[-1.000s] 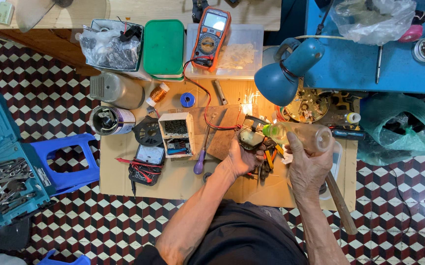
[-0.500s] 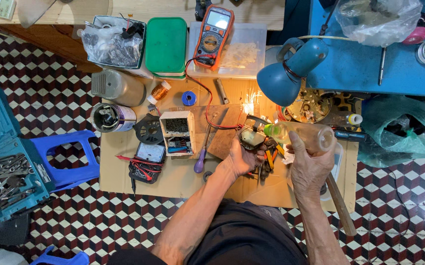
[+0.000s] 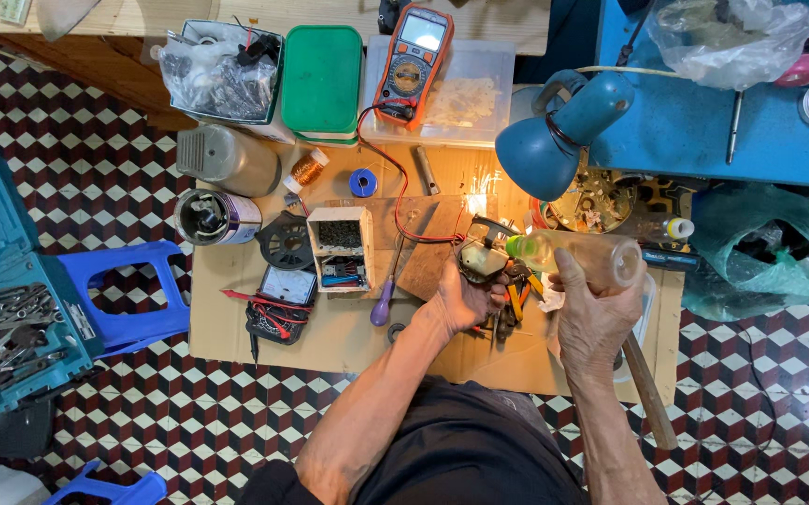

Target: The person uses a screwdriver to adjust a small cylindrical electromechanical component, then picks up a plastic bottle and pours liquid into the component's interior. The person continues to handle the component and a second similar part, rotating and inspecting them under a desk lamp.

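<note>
My left hand (image 3: 465,301) grips a small dark metal part (image 3: 482,261) over the low cardboard-covered table (image 3: 348,341). My right hand (image 3: 593,318) holds a clear plastic bottle (image 3: 584,255) on its side, its green nozzle (image 3: 515,246) pointing left at the metal part. Pliers with orange handles (image 3: 515,301) lie under my hands. A purple-handled screwdriver (image 3: 385,301) rests just left of my left hand.
A blue desk lamp (image 3: 554,140) hangs above the work. An orange multimeter (image 3: 411,54), green lid (image 3: 321,79), small open box (image 3: 341,248), black meter (image 3: 278,304) and metal canister (image 3: 213,217) sit on the table. A blue toolbox (image 3: 7,299) and blue stool (image 3: 124,290) stand left. A wooden hammer handle (image 3: 649,393) sticks out on the right.
</note>
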